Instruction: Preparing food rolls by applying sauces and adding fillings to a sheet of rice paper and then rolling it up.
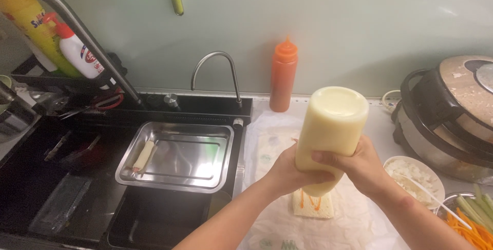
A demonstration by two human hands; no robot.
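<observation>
- Around the lower half of the pale-yellow, soft plastic squeeze bottle (332, 132), both my hands are clamped: my left hand (287, 170) wraps it from the sink side, thumb across the front, and my right hand (362, 165) grips from the cooker side, fingers curled over the wall.
- Held upside down, the bottle has its flat base tilted up towards me and its nozzle end pointing down, hidden behind my hands.
- Directly beneath sits a pale square slice of bread (313, 205) on white paper wrap (354, 219); it already carries thin orange-red streaks, so I judge one sauce is on. I cannot see any pale sauce on it yet, so that part looks unfinished.
- Both forearms come in from the bottom edge and meet at the bottle, wrists bent slightly inward, hands touching each other.
- Just right of my right hand: a white bowl of chopped white filling (413, 178) with a white spoon, then a dish of carrot and cucumber sticks (472, 219), none on the bread so far.
- Behind, an orange squeeze bottle (283, 75) stands upright by the wall; a round electric cooker (452, 116) sits at far right.
- Left, a steel tray (177, 155) over the black sink holds one pale roll (144, 156).
</observation>
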